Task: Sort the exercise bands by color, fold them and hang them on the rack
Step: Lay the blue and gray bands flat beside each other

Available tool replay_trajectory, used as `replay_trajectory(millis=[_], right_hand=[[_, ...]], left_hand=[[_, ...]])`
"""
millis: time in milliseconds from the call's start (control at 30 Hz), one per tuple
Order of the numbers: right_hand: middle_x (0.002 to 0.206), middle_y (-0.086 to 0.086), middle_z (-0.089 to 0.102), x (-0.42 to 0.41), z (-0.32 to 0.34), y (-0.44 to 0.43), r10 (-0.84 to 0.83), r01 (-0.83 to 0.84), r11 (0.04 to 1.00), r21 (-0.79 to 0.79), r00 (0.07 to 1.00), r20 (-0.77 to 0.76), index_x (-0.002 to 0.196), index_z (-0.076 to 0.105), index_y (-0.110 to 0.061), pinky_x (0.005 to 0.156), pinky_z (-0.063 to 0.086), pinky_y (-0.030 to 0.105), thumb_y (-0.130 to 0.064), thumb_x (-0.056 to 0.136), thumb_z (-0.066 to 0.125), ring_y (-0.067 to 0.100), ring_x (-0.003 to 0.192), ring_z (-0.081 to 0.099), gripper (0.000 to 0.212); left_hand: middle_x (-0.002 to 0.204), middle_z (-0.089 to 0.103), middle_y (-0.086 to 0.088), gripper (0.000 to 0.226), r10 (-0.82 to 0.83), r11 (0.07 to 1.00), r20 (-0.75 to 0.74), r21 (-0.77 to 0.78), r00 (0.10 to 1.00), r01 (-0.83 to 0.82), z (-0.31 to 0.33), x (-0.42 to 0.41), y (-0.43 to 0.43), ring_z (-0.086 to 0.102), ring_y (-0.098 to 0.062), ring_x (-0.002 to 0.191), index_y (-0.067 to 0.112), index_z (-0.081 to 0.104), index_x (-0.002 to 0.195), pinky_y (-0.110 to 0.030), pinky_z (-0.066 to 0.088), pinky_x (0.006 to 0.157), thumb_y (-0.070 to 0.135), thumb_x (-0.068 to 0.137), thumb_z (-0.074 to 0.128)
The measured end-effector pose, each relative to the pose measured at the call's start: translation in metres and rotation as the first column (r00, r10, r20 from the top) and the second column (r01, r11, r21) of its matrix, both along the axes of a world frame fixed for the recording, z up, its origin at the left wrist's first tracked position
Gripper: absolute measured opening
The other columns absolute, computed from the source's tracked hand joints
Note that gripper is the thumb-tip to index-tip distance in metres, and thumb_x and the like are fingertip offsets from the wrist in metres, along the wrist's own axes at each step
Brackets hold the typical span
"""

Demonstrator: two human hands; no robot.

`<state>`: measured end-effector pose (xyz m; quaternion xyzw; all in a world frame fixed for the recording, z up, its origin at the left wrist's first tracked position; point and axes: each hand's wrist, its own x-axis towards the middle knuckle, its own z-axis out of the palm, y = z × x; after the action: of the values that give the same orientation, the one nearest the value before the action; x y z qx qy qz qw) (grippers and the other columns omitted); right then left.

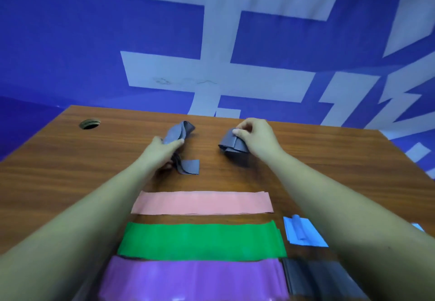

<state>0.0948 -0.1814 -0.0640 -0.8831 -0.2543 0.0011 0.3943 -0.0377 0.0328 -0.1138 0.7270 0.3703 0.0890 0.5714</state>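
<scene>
L hand (164,148) grips grey band (176,133); R hand (257,139), prob. folded band (232,147).

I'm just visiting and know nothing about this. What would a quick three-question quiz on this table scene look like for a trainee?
1. True or false: the green band lies between the pink band and the purple band.
2. The left hand grips: A a grey band, B the pink band, C nothing.
3. Fill in: the light-blue folded piece lies to the ____ of the green band.
Key: 1 true; 2 A; 3 right.
</scene>
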Motion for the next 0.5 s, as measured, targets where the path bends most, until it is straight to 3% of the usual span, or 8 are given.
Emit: replay_trajectory(millis=[100,133,200,233,300,367,400,500], right_hand=[[0.088,-0.003,0.068,-0.014,0.023,-0.007,0.02,-0.016,0.995,0.1,0.999,-0.035,0.083,0.068,-0.015,0.07,0.043,0.025,-0.025,0.088,0.069,0.014,0.085,0.06,0.011],[0.088,-0.001,0.067,-0.018,0.032,-0.009,0.023,-0.018,0.991,0.129,0.999,-0.041,0.086,0.069,-0.011,0.066,0.042,0.021,-0.024,0.088,0.069,0.014,0.082,0.059,0.013],[0.086,0.001,0.067,-0.029,0.05,-0.013,0.029,-0.018,0.982,0.19,0.998,-0.054,0.088,0.07,-0.008,0.064,0.042,0.019,-0.024,0.089,0.069,0.013,0.078,0.059,0.016],[0.085,0.002,0.068,-0.035,0.058,-0.015,0.037,-0.024,0.976,0.218,0.998,-0.059,0.089,0.071,-0.007,0.064,0.043,0.022,-0.023,0.089,0.068,0.012,0.076,0.059,0.017],[0.081,0.002,0.068,-0.047,0.072,-0.021,0.064,-0.048,0.966,0.254,0.996,-0.055,0.089,0.073,-0.005,0.065,0.044,0.022,-0.023,0.09,0.067,0.01,0.072,0.058,0.018],[0.077,0.0,0.068,-0.059,0.084,-0.026,0.103,-0.08,0.959,0.272,0.992,-0.07,0.089,0.074,-0.006,0.064,0.044,0.019,-0.022,0.091,0.066,0.007,0.068,0.058,0.018],[0.079,0.0,0.069,-0.065,0.089,-0.029,0.131,-0.099,0.953,0.286,0.987,-0.095,0.09,0.074,-0.006,0.066,0.045,0.021,-0.022,0.092,0.066,0.008,0.069,0.059,0.018],[0.087,0.002,0.07,-0.08,0.101,-0.037,0.185,-0.138,0.938,0.317,0.975,-0.123,0.093,0.073,-0.005,0.074,0.05,0.03,-0.021,0.091,0.067,0.013,0.079,0.062,0.018]], left_hand=[[0.145,0.038,-0.018,0.074,-0.024,0.903,-0.215,0.414,0.976,0.113,0.014,-0.006,-0.016,0.039,-0.035,0.132,0.013,0.034,0.146,-0.041,0.036,0.103,0.049,0.087,0.06],[0.147,0.035,-0.017,0.068,-0.026,0.857,-0.182,0.502,0.983,0.115,0.025,-0.009,-0.024,0.034,-0.035,0.136,0.015,0.037,0.145,-0.041,0.032,0.107,0.046,0.089,0.058],[0.139,0.048,-0.009,0.05,-0.119,0.82,0.014,0.565,0.993,0.091,0.047,-0.014,-0.041,0.042,-0.026,0.131,0.017,0.051,0.133,-0.036,0.035,0.104,0.044,0.092,0.057],[0.13,0.055,-0.002,0.041,-0.199,0.85,0.122,0.515,0.972,0.11,0.06,-0.017,-0.051,0.05,-0.02,0.124,0.02,0.056,0.126,-0.031,0.039,0.099,0.044,0.094,0.056],[0.12,0.061,0.008,0.036,-0.324,0.932,0.294,0.262,0.899,0.251,0.085,-0.024,-0.075,0.06,-0.013,0.112,0.025,0.055,0.124,-0.032,0.049,0.094,0.046,0.095,0.055],[0.116,0.062,0.006,0.044,-0.364,0.922,0.382,0.021,0.85,0.386,0.1,-0.028,-0.094,0.066,-0.02,0.107,0.027,0.048,0.134,-0.04,0.056,0.092,0.042,0.094,0.058],[0.115,0.063,0.001,0.045,-0.381,0.906,0.408,-0.015,0.83,0.424,0.103,-0.03,-0.101,0.068,-0.024,0.104,0.026,0.047,0.135,-0.04,0.057,0.09,0.036,0.094,0.061],[0.113,0.067,-0.014,0.025,-0.39,0.915,0.426,0.08,0.816,0.395,0.101,-0.033,-0.108,0.071,-0.019,0.092,0.014,0.06,0.119,-0.03,0.058,0.085,0.011,0.095,0.061]])
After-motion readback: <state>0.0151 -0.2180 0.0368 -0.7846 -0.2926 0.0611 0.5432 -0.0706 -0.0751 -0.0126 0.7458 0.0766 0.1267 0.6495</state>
